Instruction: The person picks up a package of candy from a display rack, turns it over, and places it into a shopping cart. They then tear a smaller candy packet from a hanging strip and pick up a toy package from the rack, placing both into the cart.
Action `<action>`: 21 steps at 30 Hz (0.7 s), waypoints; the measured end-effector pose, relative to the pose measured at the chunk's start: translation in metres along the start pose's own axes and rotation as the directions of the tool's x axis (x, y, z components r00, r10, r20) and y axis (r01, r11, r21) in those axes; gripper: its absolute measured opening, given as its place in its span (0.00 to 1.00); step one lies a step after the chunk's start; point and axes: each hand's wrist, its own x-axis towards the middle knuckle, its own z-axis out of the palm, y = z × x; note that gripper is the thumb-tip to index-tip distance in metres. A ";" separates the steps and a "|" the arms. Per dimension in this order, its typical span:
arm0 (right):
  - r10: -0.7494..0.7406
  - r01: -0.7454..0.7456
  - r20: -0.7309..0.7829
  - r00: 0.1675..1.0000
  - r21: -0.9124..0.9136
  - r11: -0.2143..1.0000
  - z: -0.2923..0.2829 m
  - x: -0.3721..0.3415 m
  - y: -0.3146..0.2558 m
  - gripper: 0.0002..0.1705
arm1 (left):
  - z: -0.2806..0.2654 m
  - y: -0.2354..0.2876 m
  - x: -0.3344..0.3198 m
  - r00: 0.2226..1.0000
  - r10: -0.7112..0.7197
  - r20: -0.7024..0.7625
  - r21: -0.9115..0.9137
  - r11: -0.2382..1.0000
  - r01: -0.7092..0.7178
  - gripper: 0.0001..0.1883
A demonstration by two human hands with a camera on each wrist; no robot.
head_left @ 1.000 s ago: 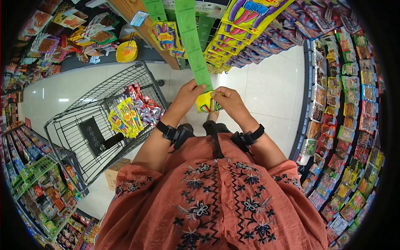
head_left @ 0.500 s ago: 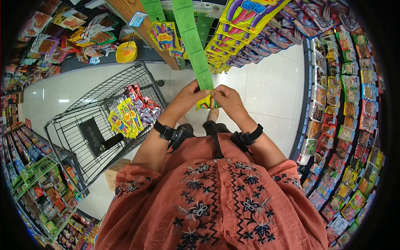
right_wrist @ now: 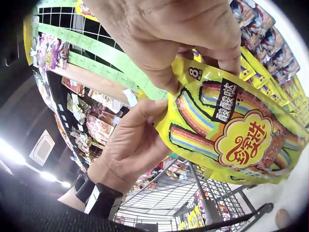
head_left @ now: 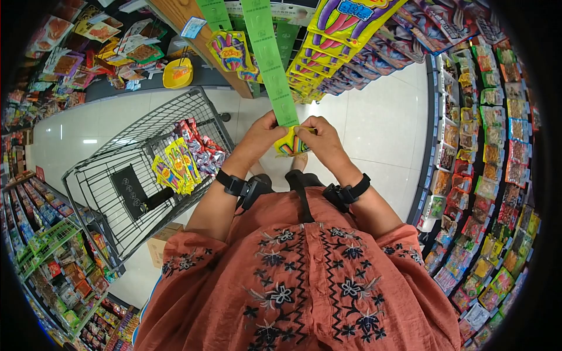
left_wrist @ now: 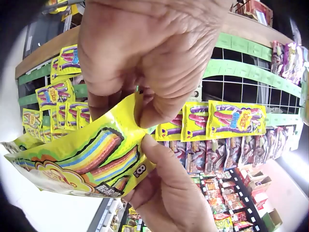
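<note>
A yellow candy packet (head_left: 287,144) with rainbow-striped strips printed on it hangs at the lower end of a long green hanging strip (head_left: 270,64). My left hand (head_left: 259,138) pinches the strip's end where it meets the packet's top edge. On the other side, my right hand (head_left: 323,143) pinches the packet's top edge between thumb and fingers. In the right wrist view the packet's front (right_wrist: 241,130) faces the camera, and both thumbs meet at its corner. The left wrist view shows the packet (left_wrist: 91,159) tilted, its far end bent.
A wire shopping cart (head_left: 99,152) stands at the left, with yellow packets (head_left: 178,164) and purple-red packets (head_left: 205,149) inside. Ahead, yellow candy packets (head_left: 333,41) hang in rows beside a wooden post (head_left: 193,38). Shelves of snacks (head_left: 486,175) line the right. A yellow basket (head_left: 178,72) sits behind the cart.
My hands have drawn slightly closer together at the packet's top. The packet tipped out of view somewhat half a second ago, and its front shows more again now. The cart has not moved.
</note>
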 end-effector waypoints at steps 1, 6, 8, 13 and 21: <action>0.011 -0.012 0.009 1.000 0.033 0.999 0.000 0.000 0.000 0.12 | 0.001 0.002 -0.001 1.000 -0.002 -0.002 0.006 1.000 0.002 0.19; 0.172 -0.191 0.129 0.977 0.153 0.970 -0.006 0.000 -0.015 0.12 | 0.001 0.006 -0.001 1.000 -0.022 0.007 0.020 1.000 0.021 0.19; 0.165 -0.188 0.132 0.977 0.187 0.964 -0.004 0.000 -0.010 0.12 | 0.000 0.003 0.000 1.000 -0.017 0.012 0.009 1.000 0.017 0.19; 0.135 -0.157 0.140 0.981 0.166 0.973 -0.005 0.002 -0.011 0.12 | 0.000 0.000 0.002 1.000 0.008 -0.008 -0.026 1.000 -0.008 0.19; 0.167 -0.201 0.212 0.963 0.148 0.968 -0.009 0.000 -0.014 0.10 | -0.003 0.001 0.004 1.000 0.020 -0.005 -0.018 1.000 -0.020 0.18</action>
